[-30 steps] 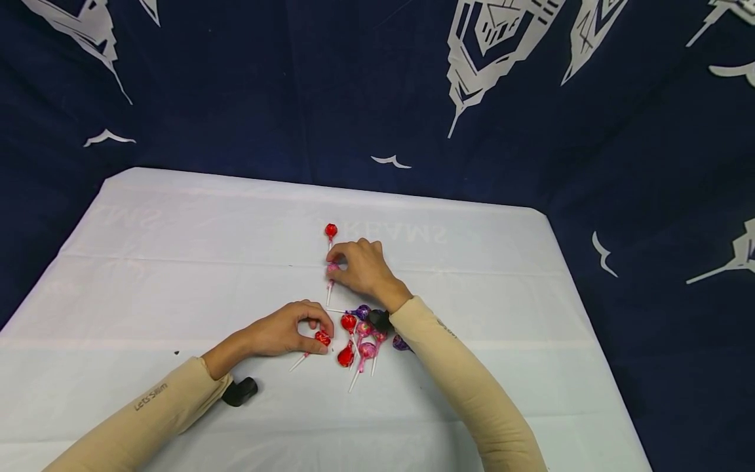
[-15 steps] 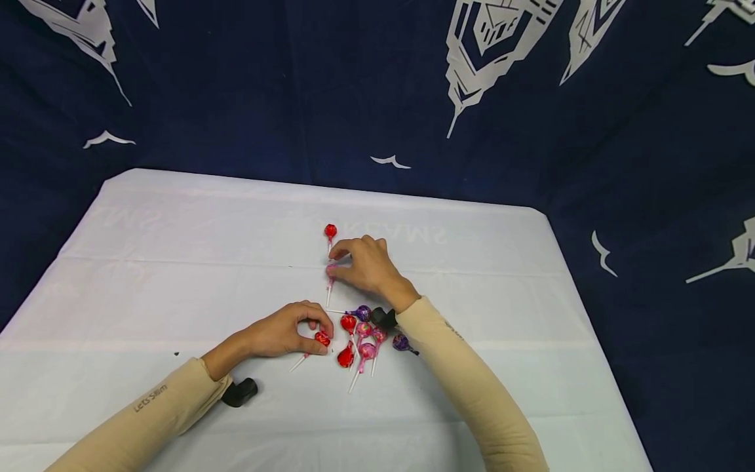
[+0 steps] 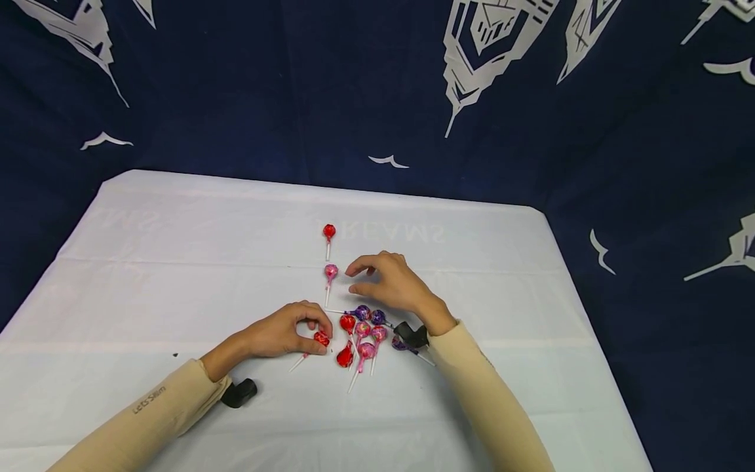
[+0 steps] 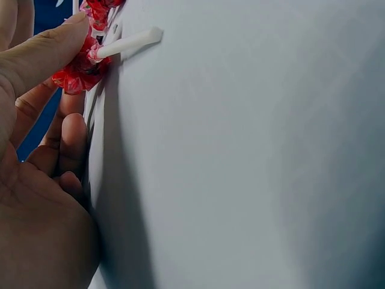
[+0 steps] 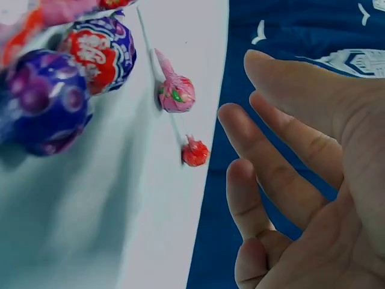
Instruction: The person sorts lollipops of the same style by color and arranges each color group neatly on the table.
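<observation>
My left hand (image 3: pixel 293 330) pinches a red lollipop (image 3: pixel 321 338) by its wrapped head, close over the cloth. In the left wrist view the thumb lies across the red wrapper (image 4: pixel 81 75) and the white stick points away from the hand. Nothing is between the parted fingers of my right hand (image 3: pixel 392 282). Left of it lies a pink lollipop (image 3: pixel 331 270), stick toward me. Farther back, a second red lollipop (image 3: pixel 329 231) lines up with it.
Between my hands lies a loose pile with red lollipops (image 3: pixel 345 356), pink lollipops (image 3: pixel 366 351) and purple lollipops (image 3: pixel 362 313). The white-covered table (image 3: pixel 177 282) ends at a dark blue printed curtain (image 3: pixel 236 98). Black wrist cameras (image 3: pixel 240 393) hang under the sleeves.
My right hand has let go of the pink lollipop and moved right, toward me. That lollipop stays on the cloth below the far red one. My left hand has kept still.
</observation>
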Demonstrator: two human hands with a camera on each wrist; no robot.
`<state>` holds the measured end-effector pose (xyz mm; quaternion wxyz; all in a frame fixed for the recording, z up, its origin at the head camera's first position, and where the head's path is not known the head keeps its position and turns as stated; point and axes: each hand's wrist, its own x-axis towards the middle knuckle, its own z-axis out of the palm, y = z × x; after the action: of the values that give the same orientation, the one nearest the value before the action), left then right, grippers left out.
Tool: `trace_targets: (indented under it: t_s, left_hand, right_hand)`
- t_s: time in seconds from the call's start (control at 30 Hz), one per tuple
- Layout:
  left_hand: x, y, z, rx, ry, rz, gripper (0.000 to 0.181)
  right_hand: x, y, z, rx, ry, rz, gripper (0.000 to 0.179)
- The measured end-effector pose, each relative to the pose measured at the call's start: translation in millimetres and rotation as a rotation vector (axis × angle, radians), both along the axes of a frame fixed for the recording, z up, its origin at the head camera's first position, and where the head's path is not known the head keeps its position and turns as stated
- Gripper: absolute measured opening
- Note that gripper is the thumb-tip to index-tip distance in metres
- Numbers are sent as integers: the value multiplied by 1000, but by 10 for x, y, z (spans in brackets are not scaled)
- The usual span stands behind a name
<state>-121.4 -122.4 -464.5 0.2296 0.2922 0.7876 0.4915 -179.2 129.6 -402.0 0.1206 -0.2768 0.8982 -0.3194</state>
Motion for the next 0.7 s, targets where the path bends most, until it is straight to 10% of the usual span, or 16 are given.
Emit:
trace_targets:
  t_s: [0.7]
  left_hand:
    - [8, 9, -7, -4, -3, 9, 21]
  right_hand:
    - [399, 535, -30, -75, -73, 94, 26]
